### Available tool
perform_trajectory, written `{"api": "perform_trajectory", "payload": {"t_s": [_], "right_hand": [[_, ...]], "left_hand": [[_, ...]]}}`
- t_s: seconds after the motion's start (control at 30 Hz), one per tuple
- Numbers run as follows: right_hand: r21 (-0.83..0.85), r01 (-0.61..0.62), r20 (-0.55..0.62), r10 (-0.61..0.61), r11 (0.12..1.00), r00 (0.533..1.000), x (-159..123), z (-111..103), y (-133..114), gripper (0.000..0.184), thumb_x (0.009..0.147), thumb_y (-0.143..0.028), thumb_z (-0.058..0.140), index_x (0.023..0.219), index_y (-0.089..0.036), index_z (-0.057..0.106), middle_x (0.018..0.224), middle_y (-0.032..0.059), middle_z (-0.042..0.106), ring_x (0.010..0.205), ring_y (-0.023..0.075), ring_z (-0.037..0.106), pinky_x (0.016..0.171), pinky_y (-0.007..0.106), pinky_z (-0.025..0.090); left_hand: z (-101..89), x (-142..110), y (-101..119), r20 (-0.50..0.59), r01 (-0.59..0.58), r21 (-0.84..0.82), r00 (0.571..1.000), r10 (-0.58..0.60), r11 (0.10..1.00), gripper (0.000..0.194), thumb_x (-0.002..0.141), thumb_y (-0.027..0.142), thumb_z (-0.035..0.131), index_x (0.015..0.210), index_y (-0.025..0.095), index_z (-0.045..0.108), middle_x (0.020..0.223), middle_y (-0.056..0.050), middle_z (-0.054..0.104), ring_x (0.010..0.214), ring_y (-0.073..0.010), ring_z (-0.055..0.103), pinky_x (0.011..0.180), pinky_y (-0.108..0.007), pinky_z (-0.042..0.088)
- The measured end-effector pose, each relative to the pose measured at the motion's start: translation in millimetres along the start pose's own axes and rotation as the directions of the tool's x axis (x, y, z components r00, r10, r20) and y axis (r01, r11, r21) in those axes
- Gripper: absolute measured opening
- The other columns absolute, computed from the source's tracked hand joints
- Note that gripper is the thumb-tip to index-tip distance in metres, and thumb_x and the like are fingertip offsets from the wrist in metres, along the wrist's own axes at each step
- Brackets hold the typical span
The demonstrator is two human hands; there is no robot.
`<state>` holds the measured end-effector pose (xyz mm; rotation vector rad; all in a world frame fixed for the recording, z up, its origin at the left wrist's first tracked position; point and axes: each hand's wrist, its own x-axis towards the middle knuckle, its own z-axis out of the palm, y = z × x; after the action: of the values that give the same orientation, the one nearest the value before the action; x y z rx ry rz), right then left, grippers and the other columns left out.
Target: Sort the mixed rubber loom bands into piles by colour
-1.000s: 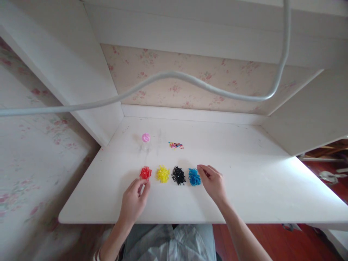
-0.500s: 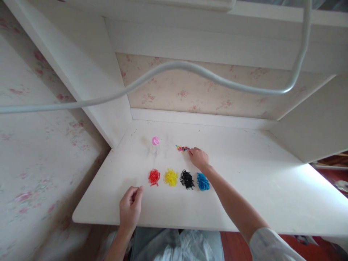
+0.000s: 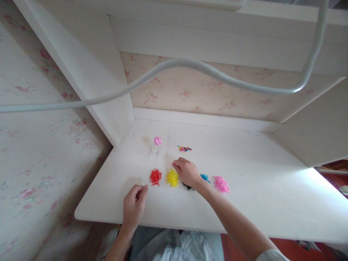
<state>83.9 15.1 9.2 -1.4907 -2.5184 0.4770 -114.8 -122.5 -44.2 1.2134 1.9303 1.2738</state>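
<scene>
My right hand (image 3: 187,171) is above the yellow rubber bands (image 3: 172,177) and partly hides the black rubber bands (image 3: 188,187) and the blue rubber bands (image 3: 204,177). Its thumb and forefinger pinch a small reddish rubber band (image 3: 172,164). A pile of red rubber bands (image 3: 155,177) lies to the left, and pink rubber bands (image 3: 221,184) form the right end of the row. My left hand (image 3: 135,203) rests closed near the front edge, left of the red pile; whether its fingers hold anything is hidden. Farther back lies a small mixed-colour heap of bands (image 3: 184,148).
A small clear container with a pink top (image 3: 157,140) stands at the back left of the white desk (image 3: 252,203). A pale, bent tube (image 3: 179,63) crosses the upper view. White side panels and a back wall enclose the desk.
My right hand has moved from the mixed heap toward me and left, over the piles, with a reddish rubber band in its fingertips. The pink pile is now uncovered. My left hand stays closed.
</scene>
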Motion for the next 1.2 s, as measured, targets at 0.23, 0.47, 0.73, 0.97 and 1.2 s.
{"api": "perform_trajectory", "payload": {"t_s": [0.23,0.47,0.73,0.97,1.2], "right_hand": [[-0.007,0.154,0.138,-0.152,0.988,0.979,6.4,18.3,-51.4,0.036,0.096,-0.029,0.030,0.093,-0.025,0.065,0.095,0.0012,0.060,0.082,0.0122,0.058,0.068,0.022,0.037],[-0.026,0.137,0.099,-0.133,0.990,0.986,4.7,12.7,-51.8,0.033,0.094,-0.027,0.033,0.087,-0.025,0.065,0.091,0.0013,0.060,0.076,0.0118,0.058,0.065,0.021,0.036],[0.316,-0.045,-0.218,0.119,0.948,0.969,-64.7,-9.0,8.0,0.035,0.093,-0.037,0.036,0.090,-0.023,0.069,0.079,0.0027,0.063,0.067,0.0119,0.056,0.061,0.021,0.040],[0.551,-0.391,-0.353,0.630,0.737,0.692,-157.5,18.1,95.0,0.044,0.081,-0.056,0.050,0.091,-0.019,0.071,0.084,0.0059,0.069,0.067,0.0168,0.059,0.063,0.025,0.046],[0.531,-0.620,-0.336,0.815,0.578,0.471,-193.5,12.9,142.1,0.050,0.075,-0.061,0.049,0.094,-0.021,0.073,0.076,0.0043,0.071,0.070,0.0211,0.063,0.062,0.027,0.044]], "left_hand": [[1.0,-0.9,-3.8,0.009,-0.013,0.032,1.000,0.013,0.999,0.034,0.084,0.045,0.050,0.063,0.018,0.049,0.056,0.005,0.036,0.053,-0.0090,0.037,0.051,-0.020,0.031],[0.3,0.2,-6.8,0.010,-0.018,0.057,1.000,0.017,0.998,0.033,0.084,0.044,0.050,0.064,0.018,0.050,0.056,0.005,0.039,0.054,-0.0090,0.038,0.053,-0.020,0.032],[3.2,0.2,0.9,0.039,-0.086,0.106,0.996,0.082,0.991,0.031,0.084,0.043,0.050,0.065,0.018,0.053,0.055,0.005,0.043,0.053,-0.0096,0.042,0.053,-0.020,0.034],[20.9,13.5,47.4,0.230,-0.323,0.236,0.935,0.271,0.917,0.028,0.087,0.040,0.044,0.073,0.019,0.057,0.068,0.000,0.058,0.059,-0.0110,0.051,0.060,-0.022,0.039],[74.6,58.2,88.2,0.470,-0.495,0.406,0.834,0.289,0.769,0.028,0.088,0.035,0.042,0.081,0.021,0.065,0.083,-0.004,0.066,0.075,-0.0136,0.060,0.072,-0.024,0.042]]}}
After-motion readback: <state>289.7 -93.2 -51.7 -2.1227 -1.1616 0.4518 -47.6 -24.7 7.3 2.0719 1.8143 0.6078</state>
